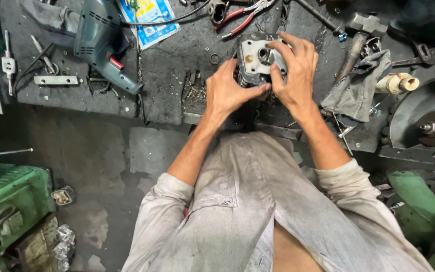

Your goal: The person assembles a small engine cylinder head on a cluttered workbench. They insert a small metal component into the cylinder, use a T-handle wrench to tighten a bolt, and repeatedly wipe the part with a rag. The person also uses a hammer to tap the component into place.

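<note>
Grey cast metal fills the middle of the workbench (pixel 177 65), where a person grips an engine part (pixel 256 61) with both bare hands. The left hand (pixel 230 90) closes around the part's near left side, its thumb stretched along the lower edge. The right hand (pixel 294 68) wraps over the top and right side, fingers curled across the pale flat face with its round hole. The part rests on the dark, grimy bench top, close to the front edge and directly ahead of the person, whose rolled grey sleeves and stained shirt fill the lower half of the view.

Tools lie scattered around it. A blue-green electric drill (pixel 101 43) lies on its side at the left of the bench, its cord trailing over a blue printed packet (pixel 149 17). Red-handled pliers (pixel 242 15) sit just beyond the part. To the right, a hammer (pixel 358 38) lies near a crumpled grey rag (pixel 356 90), and beyond that a large round metal wheel (pixel 426 123) with a shaft at its centre. A green machine (pixel 6 206) stands on the floor at lower left.
</note>
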